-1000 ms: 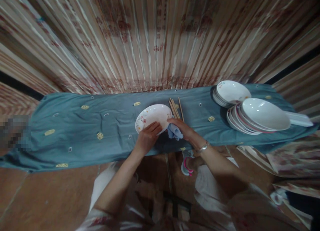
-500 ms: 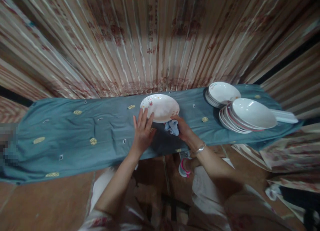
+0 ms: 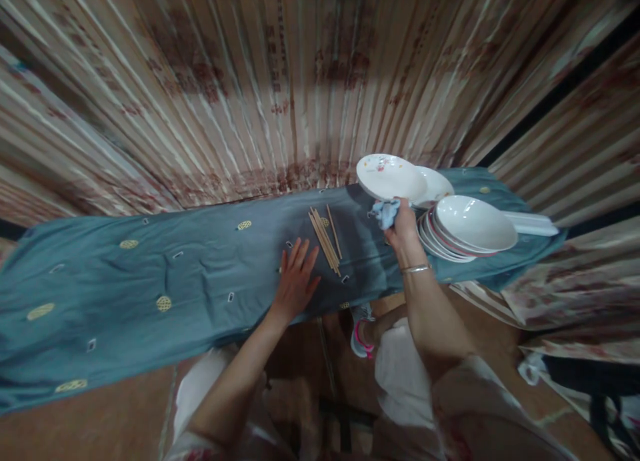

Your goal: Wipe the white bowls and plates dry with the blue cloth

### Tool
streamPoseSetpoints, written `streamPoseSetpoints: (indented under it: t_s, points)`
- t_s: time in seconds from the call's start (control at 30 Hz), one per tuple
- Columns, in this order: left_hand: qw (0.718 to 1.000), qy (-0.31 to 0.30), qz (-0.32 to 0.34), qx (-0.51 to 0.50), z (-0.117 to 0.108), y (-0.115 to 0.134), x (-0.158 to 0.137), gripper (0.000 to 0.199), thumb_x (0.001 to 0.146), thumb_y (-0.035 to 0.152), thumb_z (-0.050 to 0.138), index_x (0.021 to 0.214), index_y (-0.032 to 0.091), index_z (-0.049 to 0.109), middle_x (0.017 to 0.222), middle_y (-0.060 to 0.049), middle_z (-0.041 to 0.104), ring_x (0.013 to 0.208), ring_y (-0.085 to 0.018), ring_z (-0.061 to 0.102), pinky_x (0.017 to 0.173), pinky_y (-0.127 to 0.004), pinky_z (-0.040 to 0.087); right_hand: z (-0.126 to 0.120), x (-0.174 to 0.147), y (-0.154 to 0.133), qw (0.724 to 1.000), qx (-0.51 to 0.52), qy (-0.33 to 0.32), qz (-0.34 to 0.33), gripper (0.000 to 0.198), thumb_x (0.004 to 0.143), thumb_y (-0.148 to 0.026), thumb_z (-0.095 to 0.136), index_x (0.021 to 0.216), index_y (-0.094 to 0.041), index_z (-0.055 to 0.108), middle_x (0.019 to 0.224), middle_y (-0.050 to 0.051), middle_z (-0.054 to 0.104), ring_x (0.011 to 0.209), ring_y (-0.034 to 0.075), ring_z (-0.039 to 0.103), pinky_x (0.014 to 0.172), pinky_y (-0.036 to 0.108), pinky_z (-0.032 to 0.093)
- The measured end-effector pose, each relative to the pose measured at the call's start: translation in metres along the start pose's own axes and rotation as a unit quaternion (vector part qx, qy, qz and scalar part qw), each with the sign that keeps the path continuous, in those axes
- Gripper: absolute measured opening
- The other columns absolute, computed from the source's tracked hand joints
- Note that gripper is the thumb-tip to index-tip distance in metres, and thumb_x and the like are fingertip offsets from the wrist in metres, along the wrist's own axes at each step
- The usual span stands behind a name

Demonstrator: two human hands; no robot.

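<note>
My right hand [image 3: 403, 228] grips a white plate [image 3: 393, 179] with a floral rim by its near edge, and a crumpled blue cloth [image 3: 386, 212] is bunched in the same hand. The plate is tilted and overlaps a stack of similar plates [image 3: 434, 184]; whether it touches them I cannot tell. Over the green tablecloth my left hand [image 3: 297, 281] is spread with nothing in it, just left of several wooden chopsticks [image 3: 324, 238]. One chopstick [image 3: 335, 232] lies slightly apart from the others.
A stack of white bowls [image 3: 475, 224] stands at the right end of the cloth-covered table [image 3: 200, 274]. Behind it lies a white folded or flat object [image 3: 531, 223]. A pleated curtain [image 3: 225, 114] hangs along the table's far side.
My right hand has carried the plate and the cloth rightward to the plate stack. The left hand has come off the plate. Chopsticks now show where the plate was.
</note>
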State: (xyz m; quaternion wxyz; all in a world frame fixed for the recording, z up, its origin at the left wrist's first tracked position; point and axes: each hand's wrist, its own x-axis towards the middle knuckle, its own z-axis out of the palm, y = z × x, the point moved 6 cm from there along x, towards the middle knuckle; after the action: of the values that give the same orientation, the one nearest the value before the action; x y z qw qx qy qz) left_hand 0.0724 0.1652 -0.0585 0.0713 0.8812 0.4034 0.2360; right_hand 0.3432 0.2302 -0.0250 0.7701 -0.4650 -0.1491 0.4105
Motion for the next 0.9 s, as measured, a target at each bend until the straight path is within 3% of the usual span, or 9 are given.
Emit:
streamPoseSetpoints:
  t_s: [0.2,0.5,0.7,0.9]
  points:
    - [0.999,-0.034,0.008,-0.009,0.01,0.008,0.004,0.061,0.089,0.017,0.054,0.147,0.016,0.034,0.154,-0.019,0.037,0.149,-0.032,0.018,0.115,-0.062,0.024,-0.015,0.03,-0.015,1.0,0.004,0.026,-0.013,0.026,0.087,-0.023,0.048,0.061,-0.021,0.048,0.045,-0.007,0.056,0.035,0.006,0.05,0.035,0.014,0.038]
    - [0.999,-0.033,0.013,-0.01,0.014,0.01,0.007,0.057,0.09,0.018,0.053,0.144,0.016,0.038,0.153,-0.019,0.04,0.149,-0.033,0.02,0.114,-0.063,0.024,-0.025,0.057,-0.015,0.995,0.081,0.052,-0.028,0.023,0.088,-0.016,0.047,0.066,-0.02,0.046,0.049,-0.01,0.056,0.04,0.004,0.054,0.046,0.013,0.047]
    - [0.999,-0.03,0.016,-0.014,0.018,0.011,0.007,0.057,0.09,0.017,0.052,0.145,0.016,0.036,0.153,-0.019,0.04,0.149,-0.033,0.018,0.114,-0.063,0.024,-0.034,0.066,-0.013,0.992,0.089,0.085,-0.031,0.027,0.093,-0.019,0.042,0.066,-0.021,0.045,0.048,-0.011,0.052,0.04,0.004,0.053,0.049,0.013,0.049]
    - [0.999,-0.034,0.018,-0.026,0.022,0.012,0.008,0.059,0.089,0.016,0.053,0.146,0.018,0.035,0.153,-0.019,0.04,0.15,-0.032,0.016,0.114,-0.064,0.023,-0.037,0.066,-0.011,0.992,0.071,0.104,-0.015,0.037,0.099,-0.025,0.036,0.062,-0.022,0.04,0.043,-0.012,0.046,0.033,0.004,0.045,0.042,0.012,0.044]
